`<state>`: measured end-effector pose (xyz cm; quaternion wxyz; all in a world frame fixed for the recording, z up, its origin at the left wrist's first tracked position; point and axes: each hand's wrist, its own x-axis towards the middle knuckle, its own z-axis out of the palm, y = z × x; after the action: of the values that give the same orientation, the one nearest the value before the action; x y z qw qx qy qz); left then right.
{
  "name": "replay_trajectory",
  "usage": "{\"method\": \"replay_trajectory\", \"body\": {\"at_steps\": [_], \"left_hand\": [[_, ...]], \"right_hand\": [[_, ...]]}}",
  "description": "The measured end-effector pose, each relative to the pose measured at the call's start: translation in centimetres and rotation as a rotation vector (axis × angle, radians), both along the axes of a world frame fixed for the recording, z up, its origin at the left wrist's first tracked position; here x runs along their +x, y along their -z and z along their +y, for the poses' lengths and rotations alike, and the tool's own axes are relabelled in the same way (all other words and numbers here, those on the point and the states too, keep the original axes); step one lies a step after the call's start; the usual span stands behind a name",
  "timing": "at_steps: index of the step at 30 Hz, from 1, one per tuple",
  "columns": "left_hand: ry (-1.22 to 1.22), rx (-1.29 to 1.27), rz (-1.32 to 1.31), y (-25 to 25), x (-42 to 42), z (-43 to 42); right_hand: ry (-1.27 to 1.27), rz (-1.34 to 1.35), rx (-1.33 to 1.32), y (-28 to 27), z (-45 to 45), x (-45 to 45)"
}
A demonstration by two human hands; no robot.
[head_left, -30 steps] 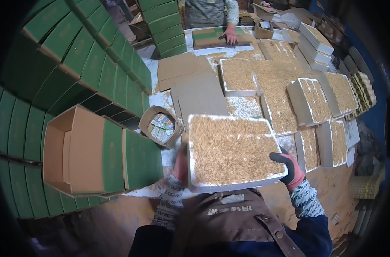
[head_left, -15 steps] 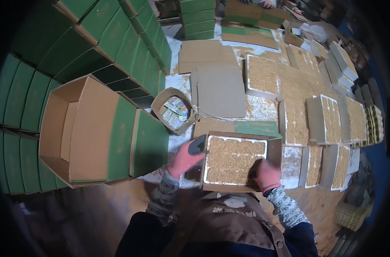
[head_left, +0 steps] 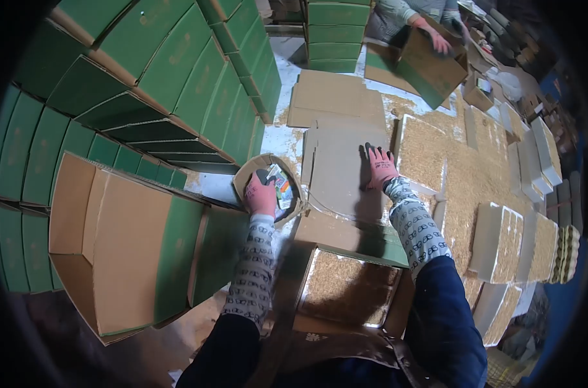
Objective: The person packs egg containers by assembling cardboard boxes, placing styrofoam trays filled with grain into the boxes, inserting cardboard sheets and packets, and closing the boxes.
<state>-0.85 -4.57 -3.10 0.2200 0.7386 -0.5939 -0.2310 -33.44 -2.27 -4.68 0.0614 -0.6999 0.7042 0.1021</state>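
My left hand (head_left: 261,196), in a pink glove with dark fingertips, reaches into a small cardboard box (head_left: 239,176) of colourful printed cards (head_left: 281,185). Its fingers are curled at the cards; whatever lies between them is hidden. My right hand (head_left: 380,168), gloved alike, has its fingers spread on or just over the right edge of a flat cardboard sheet (head_left: 336,171). In front of my body stands an open carton (head_left: 310,251) holding a white-edged tray filled with straw-coloured, grain-like material (head_left: 345,288); my arms' shadow crosses it.
Green cartons (head_left: 177,77) are stacked high at the left. A large open carton (head_left: 129,246) lies on its side near them. White trays of the straw-coloured material (head_left: 497,242) stand at the right. At the back, a co-worker's gloved hand (head_left: 431,35) holds a carton (head_left: 436,64).
My left hand has gone from the carton's side into the card box. My right hand has left the tray for the cardboard sheet. The co-worker's carton now stands tilted.
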Motion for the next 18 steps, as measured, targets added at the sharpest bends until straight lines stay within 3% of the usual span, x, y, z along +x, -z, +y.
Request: {"method": "replay_trajectory", "body": {"at_steps": [2,4,6,8,9,10,11,12,13,14,15,16,18], "left_hand": [[-0.010,-0.047,0.013,1.5,0.9,0.1],[0.025,-0.124,0.037,2.3,1.6,1.2],[0.084,-0.187,0.178,-1.1,0.8,2.7],[0.192,-0.221,0.417,-4.4,0.2,4.8],[0.284,-0.697,0.227,-4.1,-0.7,7.1],[0.545,-0.738,0.374,-7.8,-1.7,9.6],[0.846,-0.658,0.307,-11.2,-2.2,12.4],[1.107,-0.465,0.490,-8.3,-2.9,15.0],[1.333,-0.381,0.094,-9.3,-4.2,17.7],[1.583,-0.336,-0.270,-10.2,-5.4,20.3],[1.583,-0.470,-0.347,-8.5,-3.8,22.0],[1.577,-0.616,-0.425,-6.8,-2.0,22.7],[1.292,-0.338,-0.126,-11.6,-0.7,22.4]], "right_hand": [[0.061,0.006,0.112,-0.1,-1.3,0.4],[-0.079,-0.061,0.001,-0.4,-1.3,-1.7],[0.109,-0.225,0.052,-3.2,-0.7,-4.0],[0.142,-0.248,-0.016,-6.2,2.0,-5.4],[0.162,-0.258,-0.053,-7.9,3.7,-6.0],[0.127,-0.274,-0.117,-10.3,5.7,-5.9],[0.083,-0.293,-0.168,-12.7,8.0,-5.3],[0.096,-0.480,-0.236,-14.3,10.5,-4.5],[-0.026,-0.305,-0.501,-15.2,13.3,-3.3],[-0.026,-0.378,-0.508,-18.1,15.7,-0.6],[-0.025,-0.451,-0.541,-20.1,18.3,1.8],[-0.147,-0.324,-0.561,-20.8,21.2,3.4],[-0.359,-0.198,-0.374,-21.5,26.5,6.6]]}}
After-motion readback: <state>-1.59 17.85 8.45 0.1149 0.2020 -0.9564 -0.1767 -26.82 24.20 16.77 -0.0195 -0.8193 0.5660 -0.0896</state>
